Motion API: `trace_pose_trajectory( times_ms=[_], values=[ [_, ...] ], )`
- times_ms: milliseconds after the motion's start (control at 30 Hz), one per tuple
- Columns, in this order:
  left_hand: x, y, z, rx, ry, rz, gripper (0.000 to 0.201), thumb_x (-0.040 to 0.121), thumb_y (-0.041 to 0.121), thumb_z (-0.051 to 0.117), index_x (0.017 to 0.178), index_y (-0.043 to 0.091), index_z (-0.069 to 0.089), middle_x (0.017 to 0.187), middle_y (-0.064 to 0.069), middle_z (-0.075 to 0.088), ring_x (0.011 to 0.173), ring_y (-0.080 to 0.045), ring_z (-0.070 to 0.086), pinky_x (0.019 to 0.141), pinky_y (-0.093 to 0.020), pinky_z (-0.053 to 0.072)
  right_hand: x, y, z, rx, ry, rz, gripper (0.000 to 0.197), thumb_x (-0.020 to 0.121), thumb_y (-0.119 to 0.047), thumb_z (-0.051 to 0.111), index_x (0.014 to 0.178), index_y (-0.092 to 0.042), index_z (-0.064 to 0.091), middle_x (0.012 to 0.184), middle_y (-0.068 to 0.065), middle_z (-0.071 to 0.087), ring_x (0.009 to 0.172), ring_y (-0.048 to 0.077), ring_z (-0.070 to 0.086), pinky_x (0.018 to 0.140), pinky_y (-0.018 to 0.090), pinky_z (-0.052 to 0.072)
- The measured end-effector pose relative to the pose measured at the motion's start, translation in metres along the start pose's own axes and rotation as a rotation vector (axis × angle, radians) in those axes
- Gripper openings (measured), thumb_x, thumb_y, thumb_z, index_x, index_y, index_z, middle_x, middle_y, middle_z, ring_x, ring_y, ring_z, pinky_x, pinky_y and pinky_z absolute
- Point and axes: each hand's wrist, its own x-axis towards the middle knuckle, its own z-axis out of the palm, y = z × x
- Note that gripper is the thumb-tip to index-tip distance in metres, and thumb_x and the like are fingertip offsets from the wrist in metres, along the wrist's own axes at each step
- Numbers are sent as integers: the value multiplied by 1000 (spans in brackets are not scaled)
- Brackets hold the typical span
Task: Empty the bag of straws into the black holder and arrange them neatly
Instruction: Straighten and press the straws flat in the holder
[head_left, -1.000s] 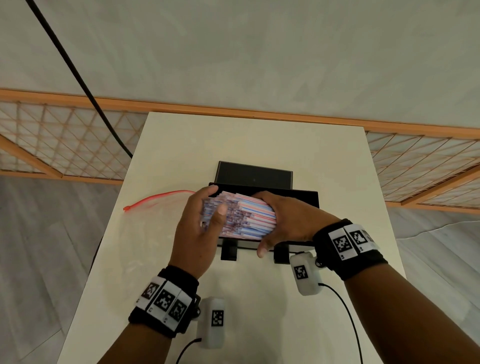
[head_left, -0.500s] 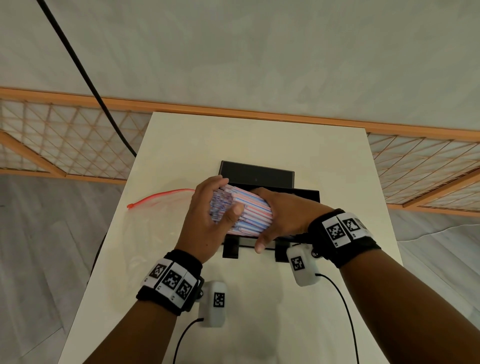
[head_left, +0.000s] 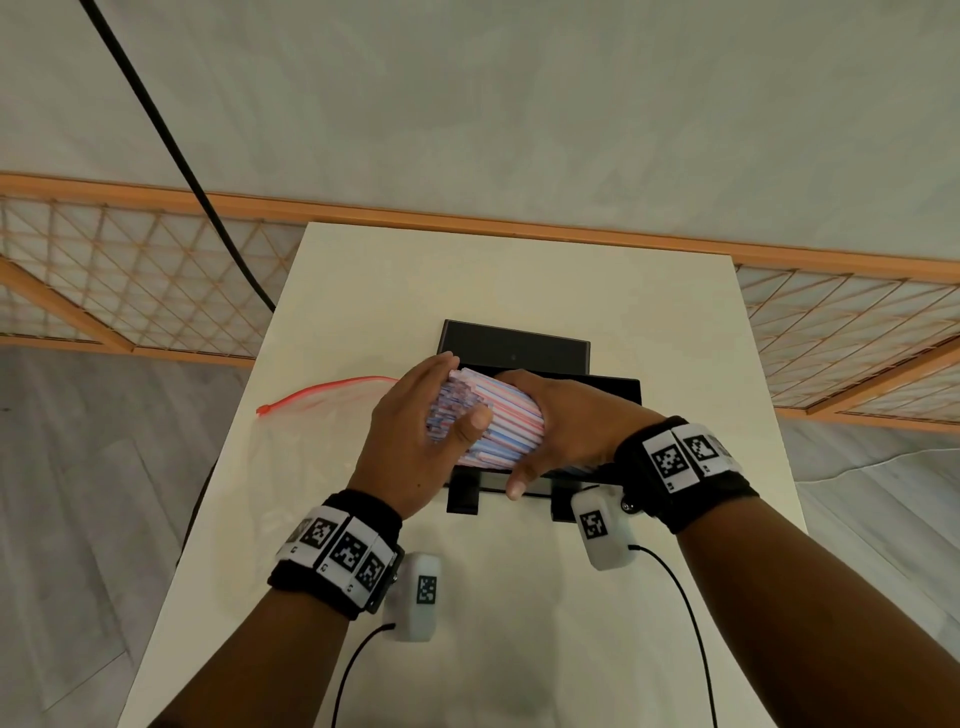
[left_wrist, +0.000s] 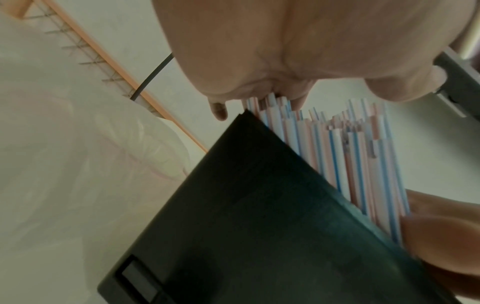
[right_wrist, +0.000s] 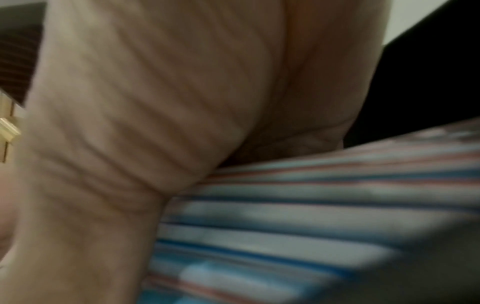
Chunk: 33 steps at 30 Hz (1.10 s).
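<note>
A thick bundle of red, white and blue striped straws (head_left: 501, 415) is held level just above the black holder (head_left: 615, 388), whose lid (head_left: 514, 344) stands open at the back. My left hand (head_left: 415, 441) cups the bundle's left end, with the fingers over the far side and the thumb across the near side. In the left wrist view the straw (left_wrist: 363, 164) ends butt against that palm beside the holder (left_wrist: 259, 226). My right hand (head_left: 571, 431) wraps round the bundle's middle, thumb underneath. The right wrist view shows blurred straws (right_wrist: 311, 205) against the palm.
The empty clear bag (head_left: 311, 431) with a red zip strip lies flat on the white table (head_left: 519, 275), left of the holder. A black cable (head_left: 171, 150) hangs at the far left. A wooden lattice fence (head_left: 130, 291) runs behind the table.
Both hands have squeezed the bundle tighter and rounder. It has shifted slightly away from me over the holder, with the left palm closer against its ends.
</note>
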Motion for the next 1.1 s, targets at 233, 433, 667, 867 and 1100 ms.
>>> trace_pose_trajectory(
  times_ms=[233, 433, 667, 867, 1100],
  values=[
    [3, 8, -4, 24, -36, -51, 112, 65, 97, 34, 147, 21, 40, 151, 3, 46, 130, -16, 53, 106, -40, 51, 1, -6, -2, -160, 31, -1, 110, 48, -61, 92, 140, -39, 37, 124, -12, 60, 108, 11, 59, 100, 40, 53],
    [2, 12, 2, 43, 20, -84, 119, 61, 97, 38, 147, 15, 41, 159, 5, 28, 138, -14, 43, 109, -34, 48, -2, -6, 3, -164, 98, -11, 102, 47, -63, 91, 133, -39, 43, 118, -14, 61, 103, 10, 61, 93, 39, 55],
    [-9, 17, 10, -65, 170, -97, 107, 64, 84, 55, 147, 19, 38, 142, 3, 46, 118, -5, 51, 90, -3, 40, -20, -2, 14, -288, 267, -28, 117, 48, -72, 85, 147, -32, 37, 136, -9, 52, 118, 14, 56, 99, 40, 51],
    [-7, 12, 13, -67, 152, -143, 118, 59, 91, 53, 153, 23, 30, 162, 4, 27, 143, -15, 38, 112, -38, 45, -15, -2, 20, -190, 252, -23, 117, 51, -65, 89, 149, -31, 35, 135, -7, 51, 120, 14, 52, 104, 41, 48],
    [-7, 13, 10, -75, 148, -143, 103, 67, 80, 60, 148, 21, 37, 143, 3, 52, 122, -13, 57, 101, -28, 53, -11, -3, 20, -142, 238, -37, 114, 53, -60, 92, 148, -32, 35, 132, -7, 53, 114, 11, 54, 103, 39, 50]
  ],
)
